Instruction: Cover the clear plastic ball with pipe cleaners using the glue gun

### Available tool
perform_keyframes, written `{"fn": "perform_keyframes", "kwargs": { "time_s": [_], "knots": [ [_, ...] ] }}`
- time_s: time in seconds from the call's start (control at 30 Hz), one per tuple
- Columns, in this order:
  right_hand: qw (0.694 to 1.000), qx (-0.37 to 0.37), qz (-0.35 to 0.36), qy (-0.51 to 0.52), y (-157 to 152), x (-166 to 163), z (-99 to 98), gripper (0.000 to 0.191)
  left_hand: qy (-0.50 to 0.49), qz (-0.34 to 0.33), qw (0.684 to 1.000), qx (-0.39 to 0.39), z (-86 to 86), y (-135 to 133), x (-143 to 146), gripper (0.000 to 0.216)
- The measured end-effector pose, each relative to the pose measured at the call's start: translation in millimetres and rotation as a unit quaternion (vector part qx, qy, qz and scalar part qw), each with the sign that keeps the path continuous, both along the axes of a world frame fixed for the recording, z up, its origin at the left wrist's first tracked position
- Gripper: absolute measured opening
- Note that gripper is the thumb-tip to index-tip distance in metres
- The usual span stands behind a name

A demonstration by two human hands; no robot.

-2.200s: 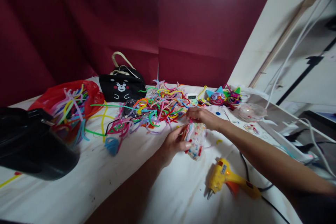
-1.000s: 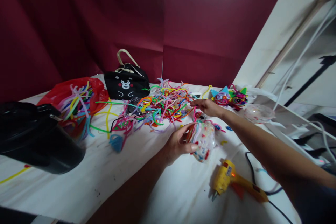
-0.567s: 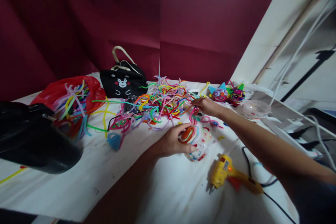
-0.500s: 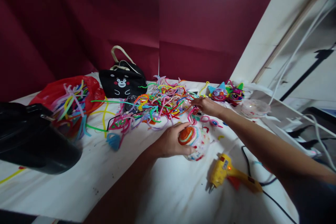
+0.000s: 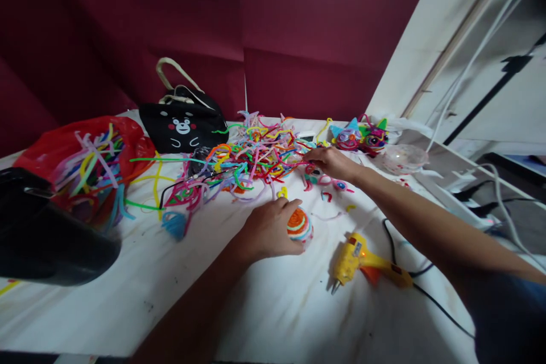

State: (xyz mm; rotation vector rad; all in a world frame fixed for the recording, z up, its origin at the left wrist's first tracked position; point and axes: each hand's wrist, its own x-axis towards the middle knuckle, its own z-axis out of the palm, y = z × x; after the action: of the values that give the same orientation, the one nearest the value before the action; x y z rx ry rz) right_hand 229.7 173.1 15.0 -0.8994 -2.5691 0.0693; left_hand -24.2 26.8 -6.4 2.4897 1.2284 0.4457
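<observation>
My left hand (image 5: 268, 229) is curled over a clear dome with coiled orange, white and coloured pipe cleaners on it (image 5: 299, 224), pressing it onto the white table (image 5: 264, 307). My right hand (image 5: 326, 161) reaches far forward to the edge of a heap of coloured pipe cleaners (image 5: 249, 159), its fingers bent among the strands; what they pinch is hidden. Small coiled pieces (image 5: 330, 183) lie just below that hand.
A yellow glue gun (image 5: 362, 261) with a lit lamp and black cord lies right of the dome. A black bear-face bag (image 5: 183, 125), a red bag of pipe cleaners (image 5: 85, 162), a black container (image 5: 46, 233), two pipe-cleaner heads (image 5: 360, 136) and a clear half shell (image 5: 403, 158) stand around.
My left hand turned the dome over and lowered it to the table, coiled side up. My right hand moved from the dome out to the pipe cleaner heap and stays there.
</observation>
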Motion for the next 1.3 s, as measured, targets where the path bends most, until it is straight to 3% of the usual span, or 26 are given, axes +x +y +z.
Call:
{"fn": "perform_keyframes", "kwargs": {
  "time_s": [0.17, 0.33, 0.4, 0.57, 0.83, 1.1, 1.3],
  "knots": [
    [0.999, 0.007, 0.025, 0.029, -10.0, -11.6, 2.8, 0.025, -0.035, 0.009, 0.999, 0.005, 6.4, 0.9, -1.9, 0.079],
    [0.997, -0.009, 0.052, 0.057, -22.4, -19.4, 8.0, 0.028, -0.178, 0.129, 0.961, 0.166, 7.0, 18.8, -4.5, 0.041],
    [0.996, -0.019, 0.06, 0.07, -28.0, -22.5, 10.0, 0.029, -0.2, 0.125, 0.953, 0.19, 0.0, 27.8, -5.4, 0.038],
    [0.99, -0.046, 0.088, 0.098, -42.1, -34.9, 11.8, 0.029, -0.19, 0.09, 0.964, 0.165, -15.3, 39.8, -6.6, 0.042],
    [0.986, -0.067, 0.116, 0.098, -53.7, -54.4, 10.4, 0.027, -0.163, 0.108, 0.969, 0.148, -16.5, 39.1, -8.5, 0.023],
    [0.994, -0.052, 0.035, 0.093, -34.6, -47.6, 1.0, 0.019, -0.117, 0.158, 0.968, 0.155, -13.0, 36.2, -10.1, 0.022],
    [0.986, -0.068, -0.02, 0.148, -22.9, -34.6, 3.6, 0.029, -0.102, 0.191, 0.959, 0.182, -7.1, 31.5, -9.5, 0.02]
  ]
}}
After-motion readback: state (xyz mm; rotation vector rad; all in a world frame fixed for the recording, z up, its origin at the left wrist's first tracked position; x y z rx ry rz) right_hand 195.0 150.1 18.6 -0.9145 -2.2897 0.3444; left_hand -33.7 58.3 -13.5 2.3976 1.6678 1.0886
